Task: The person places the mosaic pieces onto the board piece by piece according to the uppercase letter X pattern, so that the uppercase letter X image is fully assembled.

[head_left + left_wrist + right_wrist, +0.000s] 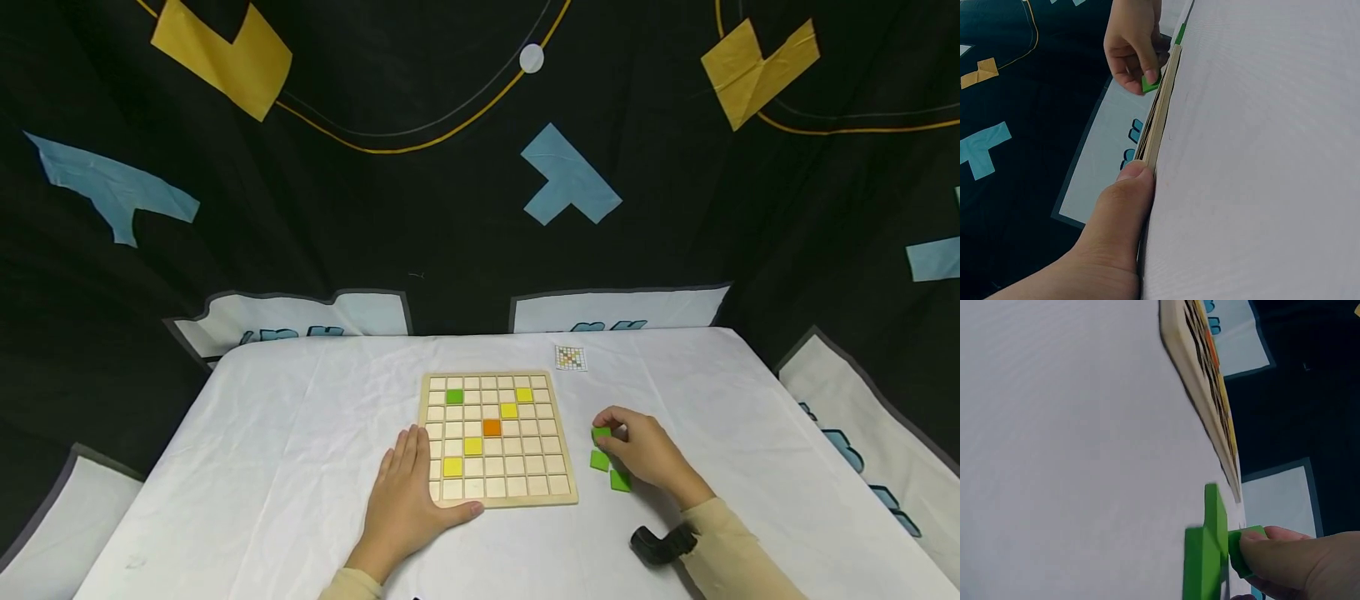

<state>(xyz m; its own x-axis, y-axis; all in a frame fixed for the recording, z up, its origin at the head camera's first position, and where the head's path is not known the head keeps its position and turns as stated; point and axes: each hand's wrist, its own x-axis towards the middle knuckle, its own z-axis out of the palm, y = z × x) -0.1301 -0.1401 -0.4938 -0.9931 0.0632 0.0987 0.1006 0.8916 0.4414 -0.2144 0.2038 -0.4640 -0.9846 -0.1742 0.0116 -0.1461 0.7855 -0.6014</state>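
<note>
A wooden grid board lies flat on the white cloth. Set in its squares are a green tile, an orange tile and several yellow tiles. My left hand rests at the board's near left corner, fingers straight along the left side and thumb against the front edge. To the right of the board, my right hand pinches a green tile between thumb and fingers. Two more green tiles lie just below it, one nearer the board and one closer to me.
Behind the board's right corner lies a small printed grid card. A black strap mount sticks out from the right wrist. The white-clothed table ends at a dark curtain with taped coloured shapes.
</note>
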